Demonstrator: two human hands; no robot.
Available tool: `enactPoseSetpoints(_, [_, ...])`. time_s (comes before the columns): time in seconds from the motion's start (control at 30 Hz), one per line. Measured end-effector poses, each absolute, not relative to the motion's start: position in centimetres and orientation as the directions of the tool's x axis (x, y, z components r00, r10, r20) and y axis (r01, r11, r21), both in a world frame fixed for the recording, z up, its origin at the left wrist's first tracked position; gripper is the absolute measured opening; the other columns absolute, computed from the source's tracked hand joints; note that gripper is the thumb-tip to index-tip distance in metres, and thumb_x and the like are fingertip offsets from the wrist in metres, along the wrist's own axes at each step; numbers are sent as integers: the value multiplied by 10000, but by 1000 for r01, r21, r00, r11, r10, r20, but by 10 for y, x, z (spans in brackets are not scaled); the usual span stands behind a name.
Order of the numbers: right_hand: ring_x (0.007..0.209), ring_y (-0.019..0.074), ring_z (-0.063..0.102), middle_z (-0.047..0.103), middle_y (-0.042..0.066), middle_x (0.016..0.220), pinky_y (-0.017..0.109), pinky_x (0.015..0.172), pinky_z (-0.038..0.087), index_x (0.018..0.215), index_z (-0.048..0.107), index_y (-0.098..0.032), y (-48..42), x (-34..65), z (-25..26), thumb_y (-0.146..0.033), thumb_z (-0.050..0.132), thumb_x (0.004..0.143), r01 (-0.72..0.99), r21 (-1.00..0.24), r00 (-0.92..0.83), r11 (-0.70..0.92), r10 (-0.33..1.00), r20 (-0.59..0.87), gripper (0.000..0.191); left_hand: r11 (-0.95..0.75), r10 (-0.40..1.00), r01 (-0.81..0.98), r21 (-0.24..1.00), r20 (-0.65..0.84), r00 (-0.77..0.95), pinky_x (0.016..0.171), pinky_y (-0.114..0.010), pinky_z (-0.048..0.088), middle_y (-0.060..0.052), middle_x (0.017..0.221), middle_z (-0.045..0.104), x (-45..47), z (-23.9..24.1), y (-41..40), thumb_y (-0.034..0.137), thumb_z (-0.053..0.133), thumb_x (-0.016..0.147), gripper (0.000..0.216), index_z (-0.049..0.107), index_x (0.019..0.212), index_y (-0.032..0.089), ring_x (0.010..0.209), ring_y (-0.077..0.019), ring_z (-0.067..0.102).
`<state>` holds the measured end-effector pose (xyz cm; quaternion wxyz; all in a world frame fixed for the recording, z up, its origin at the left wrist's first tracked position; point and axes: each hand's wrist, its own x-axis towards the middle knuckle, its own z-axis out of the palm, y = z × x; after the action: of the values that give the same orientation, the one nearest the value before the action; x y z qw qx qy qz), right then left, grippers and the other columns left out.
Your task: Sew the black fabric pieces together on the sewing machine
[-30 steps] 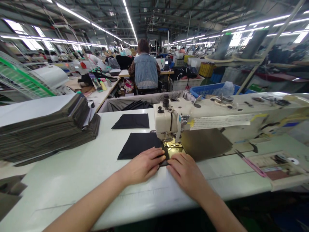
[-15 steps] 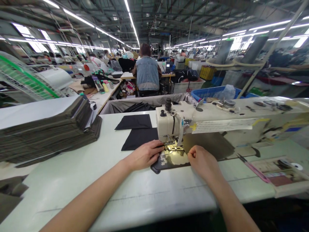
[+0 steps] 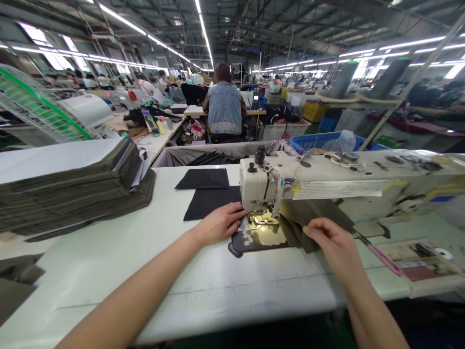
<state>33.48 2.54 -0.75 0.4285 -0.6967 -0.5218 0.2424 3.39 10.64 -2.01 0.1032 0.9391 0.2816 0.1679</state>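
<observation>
My left hand (image 3: pixel 221 224) lies at the left of the needle area, fingers stretched toward the presser foot (image 3: pixel 264 220). Its fingertips rest by the right edge of a black fabric piece (image 3: pixel 205 202); what is directly under them is hidden. A second black piece (image 3: pixel 203 178) lies just behind. To the right of the foot, my right hand (image 3: pixel 332 240) pinches the near edge of an olive-brown fabric piece (image 3: pixel 316 213), which is folded up there and runs back under the arm of the sewing machine (image 3: pixel 308 167).
A tall stack of olive-brown fabric pieces (image 3: pixel 72 194) stands at left. Pink-handled tweezers (image 3: pixel 381 257) lie right, beside a small parts tray (image 3: pixel 417 288). Behind the table are a cloth-lined bin (image 3: pixel 174 157), a blue basket (image 3: pixel 314 138) and a seated co-worker (image 3: pixel 224 109).
My right hand has moved right and slightly down, drawing the edge of the olive-brown fabric up into a fold. My left hand stays beside the presser foot. The view has shifted slightly.
</observation>
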Motion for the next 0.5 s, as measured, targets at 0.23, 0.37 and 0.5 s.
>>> enactPoseSetpoints(0.23, [545,173,514,563,-12,584,291,554,401,676,599,-232,14,341,-2,-506,582,742,623,-778,441,-74,855,272,282,-694,684,718,41,348,641,1020,-520,461,-160,1159,688,31,-25,102,204,457,979,272,666,1139,134,1161,-294,615])
enactPoseSetpoints(0.37, [506,148,475,521,-26,579,271,512,381,643,557,-243,-12,324,-6,-452,591,757,773,-630,294,74,838,460,240,-808,523,588,-18,437,732,848,-379,546,-71,779,682,51,-23,47,233,487,965,213,666,874,164,840,-216,676])
enactPoseSetpoints(0.5, [491,115,482,484,-47,582,215,488,398,648,489,-247,-55,280,-18,-320,512,851,729,-632,23,261,914,405,217,-908,393,415,61,470,790,1151,-449,388,-205,1447,533,82,-15,10,300,480,993,522,422,1448,51,1437,-298,386])
